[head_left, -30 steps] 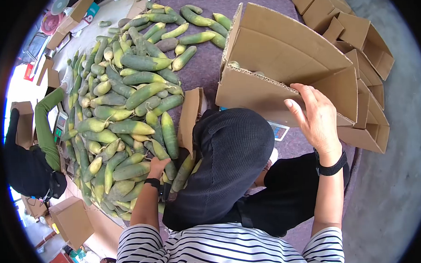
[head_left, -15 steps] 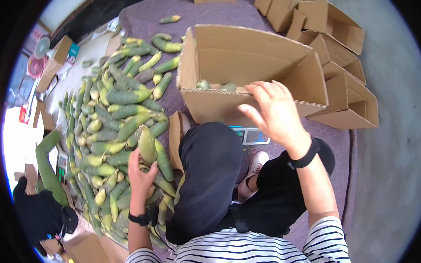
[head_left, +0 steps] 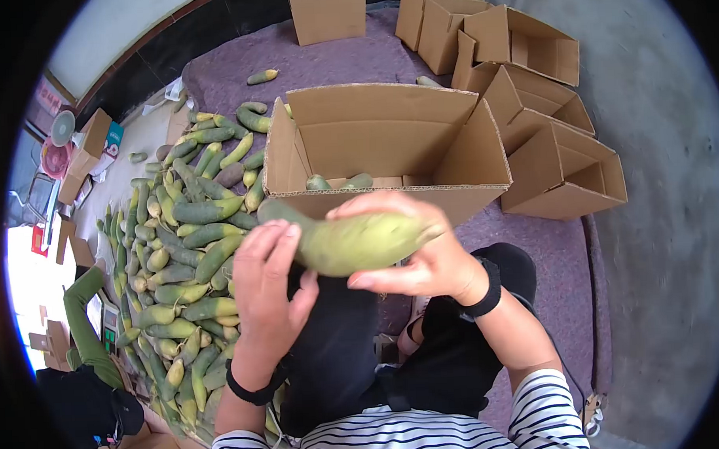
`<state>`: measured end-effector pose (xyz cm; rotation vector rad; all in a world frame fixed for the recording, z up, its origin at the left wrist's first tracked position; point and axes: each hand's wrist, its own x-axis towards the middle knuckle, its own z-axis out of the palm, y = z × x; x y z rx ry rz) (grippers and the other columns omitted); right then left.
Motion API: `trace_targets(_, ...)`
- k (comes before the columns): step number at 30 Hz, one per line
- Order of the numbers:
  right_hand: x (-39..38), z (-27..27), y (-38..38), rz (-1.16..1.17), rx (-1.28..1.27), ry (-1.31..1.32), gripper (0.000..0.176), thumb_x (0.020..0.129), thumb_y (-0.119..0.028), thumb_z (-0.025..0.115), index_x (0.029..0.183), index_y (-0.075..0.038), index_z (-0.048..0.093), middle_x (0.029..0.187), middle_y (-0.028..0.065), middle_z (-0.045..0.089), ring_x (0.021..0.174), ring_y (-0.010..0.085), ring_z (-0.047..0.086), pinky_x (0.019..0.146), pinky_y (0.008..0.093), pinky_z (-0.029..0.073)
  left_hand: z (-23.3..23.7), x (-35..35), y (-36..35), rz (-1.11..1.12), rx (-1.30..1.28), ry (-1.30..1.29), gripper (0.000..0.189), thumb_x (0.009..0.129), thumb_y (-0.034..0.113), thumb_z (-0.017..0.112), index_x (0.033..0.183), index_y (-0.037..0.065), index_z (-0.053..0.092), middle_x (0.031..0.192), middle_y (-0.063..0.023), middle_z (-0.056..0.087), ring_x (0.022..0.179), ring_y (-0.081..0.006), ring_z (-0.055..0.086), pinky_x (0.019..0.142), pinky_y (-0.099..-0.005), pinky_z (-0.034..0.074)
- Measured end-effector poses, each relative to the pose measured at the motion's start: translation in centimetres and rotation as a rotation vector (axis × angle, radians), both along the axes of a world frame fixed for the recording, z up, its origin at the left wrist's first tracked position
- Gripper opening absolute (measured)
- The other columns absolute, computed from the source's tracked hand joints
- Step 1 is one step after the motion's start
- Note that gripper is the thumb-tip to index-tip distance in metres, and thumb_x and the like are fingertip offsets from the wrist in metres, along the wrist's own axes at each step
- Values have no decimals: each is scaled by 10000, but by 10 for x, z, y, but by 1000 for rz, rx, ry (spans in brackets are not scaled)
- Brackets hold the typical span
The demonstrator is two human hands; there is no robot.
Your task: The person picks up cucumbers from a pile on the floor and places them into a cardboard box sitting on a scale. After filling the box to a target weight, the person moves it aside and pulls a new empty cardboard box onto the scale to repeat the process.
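A large green radish (head_left: 364, 244), pale yellow-green at its right end, is held level above my lap. My left hand (head_left: 266, 279) grips its darker left end, fingers on top and thumb below. Around the pale end curls my right hand (head_left: 432, 261), thumb underneath. Just beyond my hands stands an open cardboard box (head_left: 473, 203); two radishes show on its floor, one a green radish (head_left: 318, 183) near the left. To the left spreads a big pile of green radishes (head_left: 209, 234).
Several open cardboard boxes (head_left: 560, 194) stand at the right, with another box (head_left: 328, 16) at the back. Purple matting (head_left: 548, 297) covers the floor around me. At far left, a co-worker's green sleeve (head_left: 86, 321) shows beside a scale (head_left: 108, 324).
My left hand has brought the radish rightward from the pile to in front of the box. My right hand has left the box's rim and closed on the radish. The view has shifted.
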<state>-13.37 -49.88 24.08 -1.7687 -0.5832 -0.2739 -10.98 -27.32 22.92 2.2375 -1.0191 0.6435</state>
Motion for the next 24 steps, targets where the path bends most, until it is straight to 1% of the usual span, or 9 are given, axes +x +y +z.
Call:
trace_targets(3,5,3,-2,-255,473,-200,474,724,-227,818,1106,-45,603,1068,68,637,986,224,630,852,326,493,-11,2,19,118,-6,86,531,739,25,698,1242,11,532,1239,-175,543,1138,-366,517,978,-462,409)
trace_targets(5,14,1,-27,-604,97,-471,465,722,-207,810,1096,-35,595,1034,79,637,934,237,639,836,322,497,-42,5,44,166,11,227,474,756,28,684,1211,8,553,1206,-182,551,1125,-365,522,978,-441,412)
trace_targets(8,21,7,-36,-935,-402,-341,372,744,-258,775,981,-28,603,952,125,629,819,325,635,740,374,509,-105,-4,90,233,99,428,415,769,58,676,1167,7,573,1136,-196,580,1068,-375,548,938,-427,436)
trace_targets(11,32,-17,-50,-931,-695,-9,317,838,-306,687,962,-25,611,855,148,646,804,329,643,695,391,504,-177,-29,146,294,253,612,383,761,117,693,1115,18,590,1049,-200,607,1009,-386,571,889,-424,463)
trace_targets(15,31,-20,-37,-829,-490,64,235,931,-282,595,957,-51,634,800,131,674,748,277,663,686,361,505,-245,-87,202,396,509,756,372,744,184,708,1066,33,599,970,-195,618,952,-387,587,849,-435,479)
trace_targets(17,27,-18,-25,-717,-611,133,255,928,-286,600,976,-37,634,822,135,675,750,248,665,690,350,504,-263,-112,215,446,810,1035,365,730,220,712,1030,45,602,984,-179,606,994,-370,580,840,-470,477)
trace_targets(19,26,-24,-21,-623,-642,164,298,917,-311,612,990,-23,628,866,147,677,798,280,662,718,368,506,-277,-135,230,512,809,1081,369,727,226,709,1031,49,598,1019,-170,596,1025,-360,570,839,-490,467)
trace_targets(21,28,-32,-20,-597,-947,-73,335,901,-338,622,1005,-19,624,914,162,674,856,322,649,750,396,506,-287,-146,241,560,799,1115,373,725,231,706,1033,53,594,1054,-162,586,1057,-351,561,838,-511,457)
trace_targets(24,28,-30,-15,-571,-952,22,341,891,-339,626,1014,-20,621,926,166,669,884,350,635,767,421,503,-294,-149,270,780,898,981,303,769,182,653,1043,72,590,1102,-140,561,1095,-326,534,881,-506,431)
